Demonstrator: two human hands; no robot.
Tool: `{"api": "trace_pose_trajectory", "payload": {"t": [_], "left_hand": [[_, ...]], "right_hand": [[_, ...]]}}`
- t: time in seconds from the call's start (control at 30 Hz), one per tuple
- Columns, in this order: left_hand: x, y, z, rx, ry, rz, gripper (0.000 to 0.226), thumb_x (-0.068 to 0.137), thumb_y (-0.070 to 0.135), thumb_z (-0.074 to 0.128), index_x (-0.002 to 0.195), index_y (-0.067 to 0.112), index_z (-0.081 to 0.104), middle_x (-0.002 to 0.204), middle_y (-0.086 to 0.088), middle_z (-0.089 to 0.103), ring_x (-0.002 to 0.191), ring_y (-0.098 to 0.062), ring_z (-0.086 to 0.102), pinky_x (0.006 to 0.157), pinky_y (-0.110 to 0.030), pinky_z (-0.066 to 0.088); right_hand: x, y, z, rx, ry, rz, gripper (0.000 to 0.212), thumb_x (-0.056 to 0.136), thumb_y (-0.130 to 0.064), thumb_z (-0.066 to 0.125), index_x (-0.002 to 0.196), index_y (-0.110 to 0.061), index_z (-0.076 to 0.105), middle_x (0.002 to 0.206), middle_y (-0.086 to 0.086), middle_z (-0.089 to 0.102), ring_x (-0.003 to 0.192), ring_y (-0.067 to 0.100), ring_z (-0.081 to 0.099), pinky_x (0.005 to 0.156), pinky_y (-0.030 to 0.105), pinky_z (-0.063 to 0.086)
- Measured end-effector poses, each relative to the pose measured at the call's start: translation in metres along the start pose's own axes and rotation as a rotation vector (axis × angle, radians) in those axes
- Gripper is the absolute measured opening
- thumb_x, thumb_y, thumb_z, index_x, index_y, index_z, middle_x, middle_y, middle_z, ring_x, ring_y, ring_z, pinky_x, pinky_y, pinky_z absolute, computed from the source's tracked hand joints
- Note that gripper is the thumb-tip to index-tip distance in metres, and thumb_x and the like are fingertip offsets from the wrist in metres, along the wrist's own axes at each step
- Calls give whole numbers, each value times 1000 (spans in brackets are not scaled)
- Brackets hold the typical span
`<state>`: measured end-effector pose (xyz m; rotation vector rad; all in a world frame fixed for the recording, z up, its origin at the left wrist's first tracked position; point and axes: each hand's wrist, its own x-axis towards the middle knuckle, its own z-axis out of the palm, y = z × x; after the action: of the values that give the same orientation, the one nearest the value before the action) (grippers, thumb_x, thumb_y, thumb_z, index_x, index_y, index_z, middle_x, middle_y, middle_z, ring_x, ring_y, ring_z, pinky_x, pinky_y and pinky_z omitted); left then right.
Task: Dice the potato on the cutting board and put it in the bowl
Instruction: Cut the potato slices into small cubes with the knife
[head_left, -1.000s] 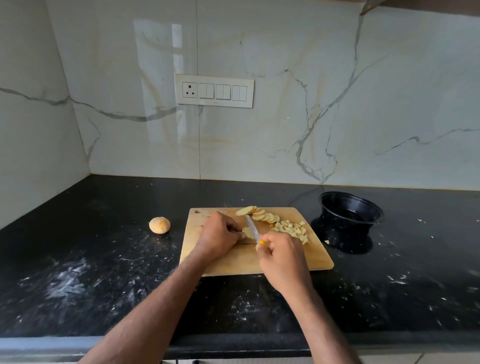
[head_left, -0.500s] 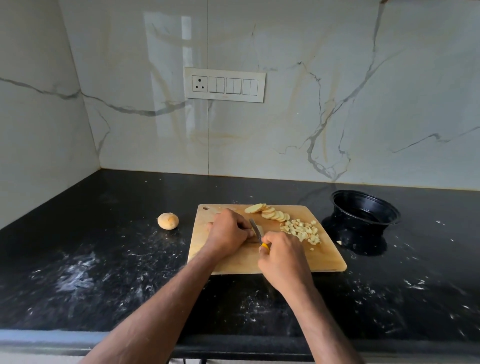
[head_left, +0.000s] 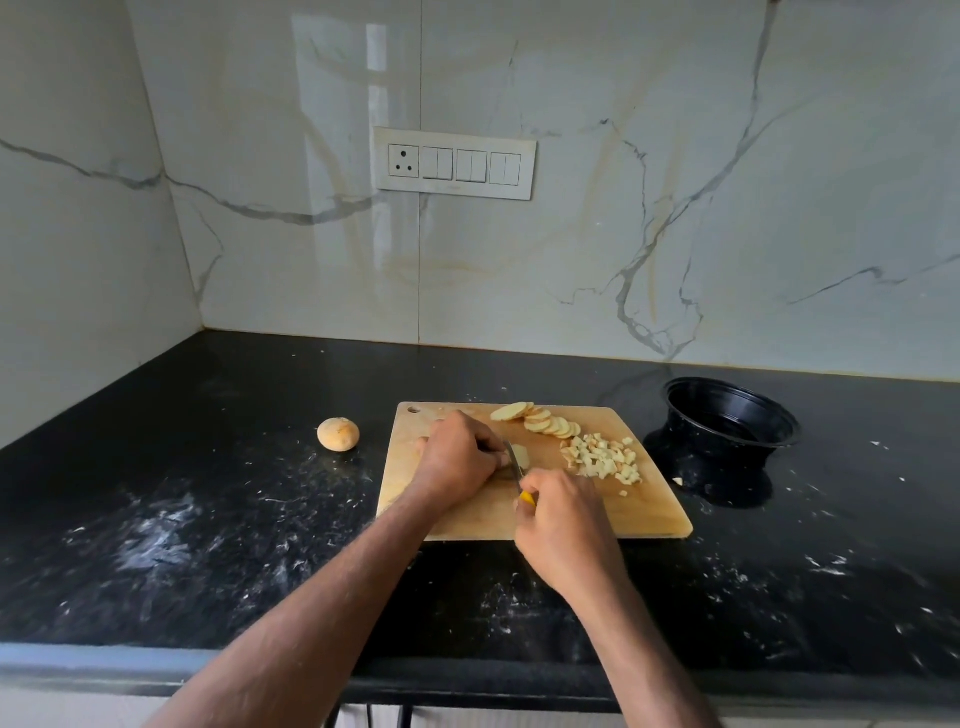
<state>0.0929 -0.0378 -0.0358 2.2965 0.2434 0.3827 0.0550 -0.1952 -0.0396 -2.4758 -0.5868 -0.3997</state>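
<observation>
A wooden cutting board (head_left: 644, 512) lies on the black counter. My left hand (head_left: 457, 457) holds down potato slices (head_left: 521, 457) near the board's middle, fingers curled over them. My right hand (head_left: 563, 514) grips a yellow-handled knife (head_left: 515, 464), whose blade stands in the slices right beside my left fingers. A row of round slices (head_left: 540, 420) lies at the board's far edge. A heap of diced potato (head_left: 602, 457) sits on the board's right side. The black bowl (head_left: 727, 415) stands to the right of the board, with nothing seen in it.
A potato end piece (head_left: 338, 434) lies on the counter left of the board. One small dice (head_left: 677, 482) lies on the counter between board and bowl. White smears mark the counter. A switch panel (head_left: 454, 162) is on the marble wall behind.
The view has shifted, so everything sits further right in frame. Both hands stay together at the slices, and the knife blade has come down closer to the board.
</observation>
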Motion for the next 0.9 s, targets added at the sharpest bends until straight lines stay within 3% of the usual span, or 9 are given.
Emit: {"api": "trace_pose_trajectory", "payload": {"t": [0.1, 0.2, 0.27, 0.33, 0.4, 0.5, 0.63, 0.73, 0.9], "left_hand": [[-1, 1, 0, 3, 2, 2, 6, 82, 22, 83, 81, 27, 80, 82, 17, 71, 98, -15, 63, 99, -49, 49], [-3, 1, 0, -11, 3, 12, 6, 82, 22, 83, 87, 25, 81, 85, 16, 73, 97, -13, 64, 100, -50, 48], [-5, 3, 0, -17, 12, 17, 6, 83, 20, 82, 88, 24, 81, 85, 16, 73, 95, -12, 65, 101, -50, 48], [-7, 4, 1, -6, 29, 15, 5, 83, 20, 79, 88, 23, 81, 85, 14, 73, 93, -13, 66, 100, -50, 49], [-8, 5, 2, 17, 42, 13, 8, 84, 22, 75, 89, 22, 81, 87, 13, 74, 93, -13, 65, 100, -49, 49], [-10, 8, 7, 121, 72, 25, 17, 82, 42, 74, 79, 25, 77, 78, 16, 70, 85, -11, 62, 100, -49, 46], [-9, 12, 13, 301, 139, 18, 41, 72, 68, 74, 69, 28, 62, 69, 18, 57, 79, -11, 52, 93, -45, 37], [-7, 15, 16, 367, 141, 6, 41, 73, 67, 75, 71, 28, 61, 76, 16, 60, 87, -15, 52, 91, -45, 34], [-5, 19, 17, 348, 127, 4, 26, 80, 52, 75, 75, 28, 65, 84, 11, 63, 89, -15, 49, 95, -46, 35]], "right_hand": [[-15, 6, -13, 49, -41, 28, 15, 94, -19, 66, 105, -17, 75, 88, -9, 68, 76, 6, 62, 62, 19, 52], [-23, 23, -30, 140, -66, 80, 8, 90, -14, 68, 92, -11, 75, 67, -7, 66, 54, 13, 61, 48, 33, 52], [-22, 37, -39, 221, -50, 127, 9, 88, -16, 73, 95, -18, 78, 62, -12, 63, 47, 9, 58, 40, 24, 43], [-15, 46, -44, 269, -2, 156, 14, 86, -18, 76, 99, -23, 79, 55, -18, 58, 44, 3, 57, 43, 21, 45], [-4, 47, -43, 288, 68, 172, 11, 86, -18, 75, 97, -21, 79, 53, -14, 58, 44, 7, 57, 45, 32, 53], [8, 43, -29, 252, 184, 166, 6, 89, -17, 72, 90, -14, 77, 57, -4, 64, 49, 14, 58, 53, 39, 56], [9, 43, -12, 192, 268, 132, 8, 90, -17, 71, 93, -18, 78, 54, -14, 53, 48, 3, 44, 46, 14, 32], [6, 44, -9, 153, 262, 91, 15, 89, -17, 71, 102, -17, 79, 66, -11, 65, 54, -2, 50, 53, 5, 34], [3, 43, -10, 121, 255, 48, 18, 87, -16, 72, 104, -16, 78, 92, -5, 76, 81, 10, 69, 72, 18, 53]]}}
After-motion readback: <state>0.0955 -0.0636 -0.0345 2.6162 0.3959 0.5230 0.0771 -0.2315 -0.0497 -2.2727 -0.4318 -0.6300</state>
